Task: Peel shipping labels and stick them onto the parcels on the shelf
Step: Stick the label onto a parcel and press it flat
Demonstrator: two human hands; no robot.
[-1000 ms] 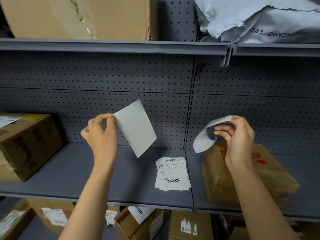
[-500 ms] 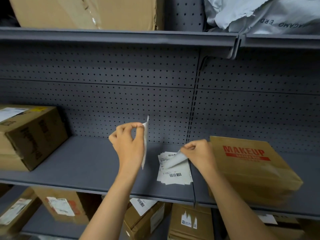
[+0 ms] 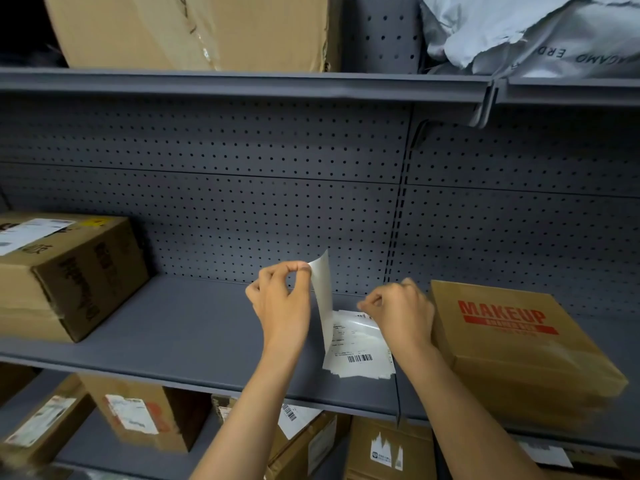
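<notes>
My left hand [image 3: 280,306] pinches the top corner of a peeled white label [image 3: 323,299], which hangs edge-on above the grey shelf [image 3: 173,323]. A stack of printed labels [image 3: 360,362] lies on the shelf just right of it. A glossy backing sheet [image 3: 360,329] rests on top of the stack. My right hand [image 3: 401,313] is at the sheet's far edge, fingertips pinched on it. A brown box marked MAKEUP [image 3: 519,348], with no label on its top, sits right beside that hand. A brown parcel [image 3: 76,278] at the left carries a label.
The perforated back panel stands behind the shelf. The upper shelf [image 3: 242,83] holds a large cardboard box [image 3: 194,29] and grey mailer bags [image 3: 536,29]. Below the shelf sit several labelled boxes [image 3: 138,420].
Both hands came down and toward each other. The right hand lowered the curled backing sheet from chest height onto the label stack. The left hand's label turned edge-on and moved right, next to the stack.
</notes>
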